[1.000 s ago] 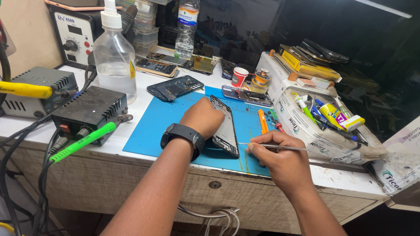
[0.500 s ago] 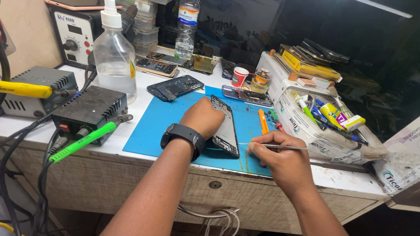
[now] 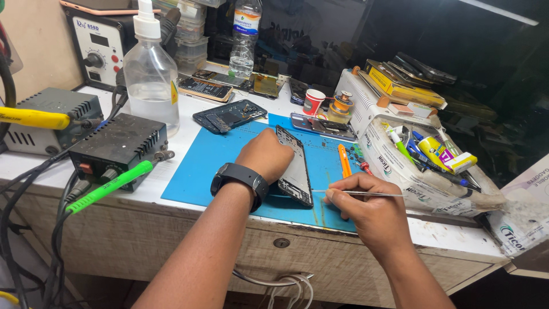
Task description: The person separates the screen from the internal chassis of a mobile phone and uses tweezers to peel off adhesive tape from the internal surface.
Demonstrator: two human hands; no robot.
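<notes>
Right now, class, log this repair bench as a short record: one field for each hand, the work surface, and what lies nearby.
Left hand: left hand rests on a dark phone frame, tilted on its edge.
Right hand: right hand pinches metal tweezers, tips toward the frame's lower end.
Surface: blue mat.
Wrist: black watch.
Nearby: orange tool, clear squeeze bottle, green-handled iron.

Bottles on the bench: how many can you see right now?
2. A clear spray bottle stands at the back left, behind the black box with the green handle. A plastic water bottle stands farther back, near the middle. Others may be hidden in the clutter.
</notes>
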